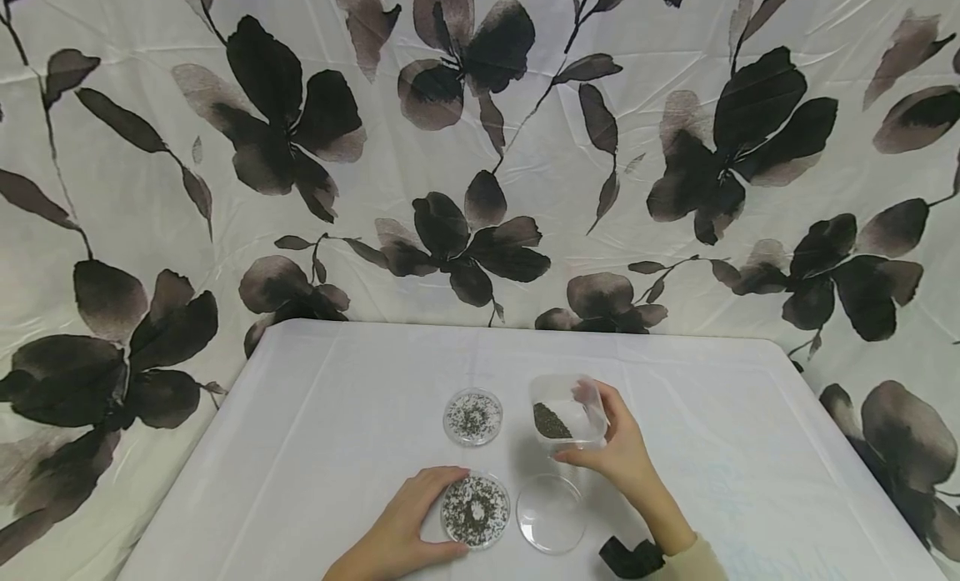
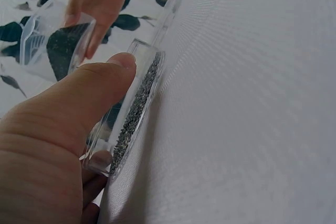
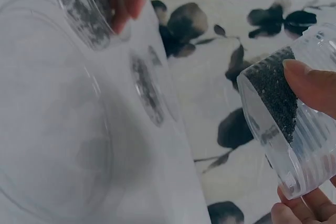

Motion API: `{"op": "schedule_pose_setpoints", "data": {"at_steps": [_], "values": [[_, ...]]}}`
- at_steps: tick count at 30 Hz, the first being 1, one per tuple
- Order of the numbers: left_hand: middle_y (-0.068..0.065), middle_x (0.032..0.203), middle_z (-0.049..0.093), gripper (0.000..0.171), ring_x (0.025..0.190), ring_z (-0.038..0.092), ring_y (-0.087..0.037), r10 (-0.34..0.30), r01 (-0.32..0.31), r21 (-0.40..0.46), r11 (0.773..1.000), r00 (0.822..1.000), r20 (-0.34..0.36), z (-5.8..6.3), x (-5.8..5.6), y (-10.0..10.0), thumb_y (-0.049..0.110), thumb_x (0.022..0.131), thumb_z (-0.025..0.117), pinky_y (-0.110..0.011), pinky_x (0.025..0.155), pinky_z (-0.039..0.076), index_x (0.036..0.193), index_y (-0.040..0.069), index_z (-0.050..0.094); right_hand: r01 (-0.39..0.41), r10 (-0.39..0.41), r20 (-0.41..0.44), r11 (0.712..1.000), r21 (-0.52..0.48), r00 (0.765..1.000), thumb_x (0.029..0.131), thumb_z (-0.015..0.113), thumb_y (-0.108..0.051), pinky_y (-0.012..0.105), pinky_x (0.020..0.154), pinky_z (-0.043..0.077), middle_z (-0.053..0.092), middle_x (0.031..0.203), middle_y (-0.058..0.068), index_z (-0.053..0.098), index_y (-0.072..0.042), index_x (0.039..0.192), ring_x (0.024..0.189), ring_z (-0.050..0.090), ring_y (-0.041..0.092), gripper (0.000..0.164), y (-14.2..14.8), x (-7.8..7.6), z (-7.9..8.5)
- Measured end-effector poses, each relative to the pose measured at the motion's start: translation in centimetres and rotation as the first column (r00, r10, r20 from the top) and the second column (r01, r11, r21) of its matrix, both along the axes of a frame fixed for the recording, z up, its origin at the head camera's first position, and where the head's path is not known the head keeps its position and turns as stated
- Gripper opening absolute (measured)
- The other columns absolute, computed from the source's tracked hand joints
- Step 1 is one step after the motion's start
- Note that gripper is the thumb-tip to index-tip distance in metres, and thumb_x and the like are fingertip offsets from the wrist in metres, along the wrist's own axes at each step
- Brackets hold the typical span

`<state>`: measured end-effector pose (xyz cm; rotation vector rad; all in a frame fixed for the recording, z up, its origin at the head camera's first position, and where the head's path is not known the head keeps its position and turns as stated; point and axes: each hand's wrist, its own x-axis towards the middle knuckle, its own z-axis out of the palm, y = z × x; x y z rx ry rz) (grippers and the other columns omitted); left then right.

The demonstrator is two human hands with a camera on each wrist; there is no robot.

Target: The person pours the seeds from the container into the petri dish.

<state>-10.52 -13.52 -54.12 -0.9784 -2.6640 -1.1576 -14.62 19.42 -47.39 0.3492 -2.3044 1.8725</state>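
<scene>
My left hand (image 1: 405,523) grips a round clear petri dish (image 1: 507,523) by its sides, thumb at the near edge and fingers at the far edge. Dark granules (image 2: 135,114) lie in it; from above, a pale bare patch shows in their middle. Up off the table, my right hand (image 1: 622,439) holds a transparent plastic tub (image 1: 566,388) between thumb and fingers. The tub is tilted, and a heap of the same dark granules (image 3: 275,93) has gathered along one side of it.
Behind the held dish stands a second petri dish (image 1: 500,421) with scattered granules. A transparent round dish or lid (image 1: 519,518) lies to the right of the held one. The white table (image 1: 337,398) ends at a floral cloth (image 1: 465,147) behind. A black band (image 1: 632,558) is by my right wrist.
</scene>
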Motion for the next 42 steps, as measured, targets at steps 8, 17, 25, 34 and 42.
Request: {"op": "schedule_pose_setpoints", "data": {"at_steps": [8,17,25,34,42], "values": [[0.014,0.145,0.047,0.088,0.133,0.044,-0.014,0.013,-0.013,-0.004,1.000,0.998,0.064,0.0,0.0,-0.1,0.057,0.074,0.080,-0.052,0.106,0.040,0.147,0.023,0.046,0.054,-0.053,0.026,0.998,-0.043,0.998,0.058,0.090,0.010,0.021,0.096,0.046,0.049,0.138,0.020,0.042,-0.007,0.144,0.126,0.048,0.016,0.100,2.6,-1.0,-0.1],[0.011,0.145,0.049,0.088,0.134,0.045,-0.016,0.009,-0.009,-0.006,1.000,0.999,0.045,0.0,-0.3,-0.3,0.057,0.073,0.080,-0.054,0.107,0.039,0.146,0.023,0.046,0.170,-0.171,0.037,0.985,0.030,0.985,0.066,0.089,0.005,0.013,0.097,0.040,0.050,0.138,0.017,0.039,-0.006,0.147,0.124,0.047,0.010,0.096,7.5,-1.9,-0.9],[0.013,0.145,0.048,0.088,0.134,0.045,-0.016,0.012,-0.012,-0.004,1.000,0.999,0.049,-0.1,-0.3,-0.4,0.058,0.072,0.080,-0.054,0.107,0.039,0.146,0.024,0.046,0.241,-0.248,0.034,0.961,0.136,0.968,0.067,0.090,-0.002,0.009,0.094,0.038,0.055,0.136,0.017,0.041,-0.004,0.146,0.121,0.049,0.002,0.093,11.0,-2.4,-3.0],[0.013,0.146,0.047,0.088,0.134,0.044,-0.016,0.010,-0.010,0.000,1.000,0.997,0.071,-0.2,-0.3,-0.4,0.058,0.073,0.080,-0.056,0.108,0.038,0.147,0.025,0.046,0.254,-0.282,0.161,0.951,0.177,0.946,0.073,0.089,-0.014,0.003,0.092,0.031,0.048,0.145,0.017,0.036,-0.008,0.151,0.129,0.040,0.003,0.095,13.1,-2.5,-4.7],[0.013,0.146,0.048,0.088,0.134,0.044,-0.016,-0.001,0.001,0.004,1.000,0.999,0.053,-0.3,-0.1,-0.3,0.056,0.074,0.081,-0.056,0.107,0.038,0.147,0.023,0.045,0.211,-0.258,0.205,0.951,0.226,0.944,0.074,0.088,-0.016,0.047,0.116,0.024,0.040,0.152,0.020,0.025,-0.009,0.156,0.143,0.028,0.034,0.104,13.7,-2.3,-5.0]]}}
